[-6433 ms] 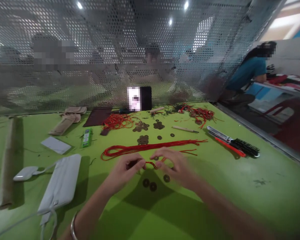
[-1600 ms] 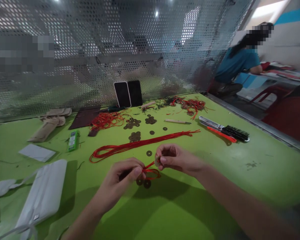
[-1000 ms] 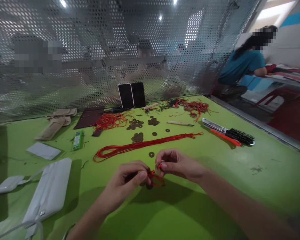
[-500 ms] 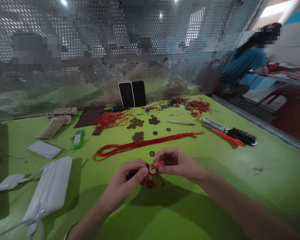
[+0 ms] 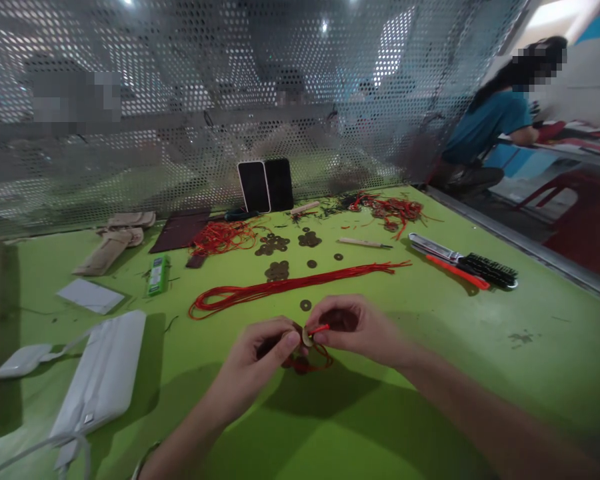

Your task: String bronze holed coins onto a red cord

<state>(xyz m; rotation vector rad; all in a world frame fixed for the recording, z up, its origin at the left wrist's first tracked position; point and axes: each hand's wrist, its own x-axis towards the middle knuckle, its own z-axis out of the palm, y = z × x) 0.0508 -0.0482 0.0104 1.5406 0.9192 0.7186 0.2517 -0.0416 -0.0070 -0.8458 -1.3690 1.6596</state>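
Note:
Between my hands is a brass coin (image 5: 307, 336) with red cord (image 5: 322, 329) coming through its middle. My left hand (image 5: 267, 347) pinches the coin's left side between thumb and fingers. From the right, my right hand (image 5: 353, 330) has thumb and fingers closed at the coin's edge and the cord. A loop of the red cord hangs below, with another dark coin (image 5: 301, 365) partly hidden under my left fingers. Just beyond my hands lies a single holed coin (image 5: 306, 305), and behind it a long bundle of red cords (image 5: 290, 285).
Piles of coins (image 5: 273, 244) and tangled red cord (image 5: 225, 237) lie farther back. A wooden-handled tool (image 5: 364, 243) and a hairbrush (image 5: 487, 270) are to the right. A white power bank (image 5: 105, 373) lies left. Two phones (image 5: 265, 187) lean on the perforated metal screen (image 5: 180, 153). A person (image 5: 500, 127) sits far right.
The coin between my fingers has turned more edge-on, and the red cord end now points further right. Both hands stay in nearly the same place.

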